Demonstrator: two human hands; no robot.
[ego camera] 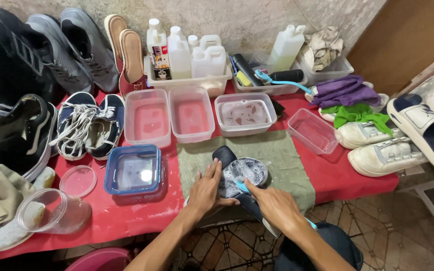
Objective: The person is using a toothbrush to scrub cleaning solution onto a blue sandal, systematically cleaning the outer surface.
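Red table [126, 221], green cloth [287, 155], tiled floor, left hand [207, 190] flat on insole [242, 173], right hand [275, 203] clamped on brush [242, 186]

Your counter [126, 221] is red, mat [287, 160] olive green. Dark insole [237, 175] under your hands has white suds, brush [241, 186] teal. At 2 o'clock: purple cloth [345, 90], green cloth [355, 113], white sneakers [383, 150].

At lower centre of the frame a shoe sole [239, 175] lies on a cloth mat [287, 160] — left hand [208, 188] to its left, right hand [272, 203] below. Four tubs [192, 113] sit above the mat — bottles [187, 52] behind them. Sneakers [377, 145] lie at the right.
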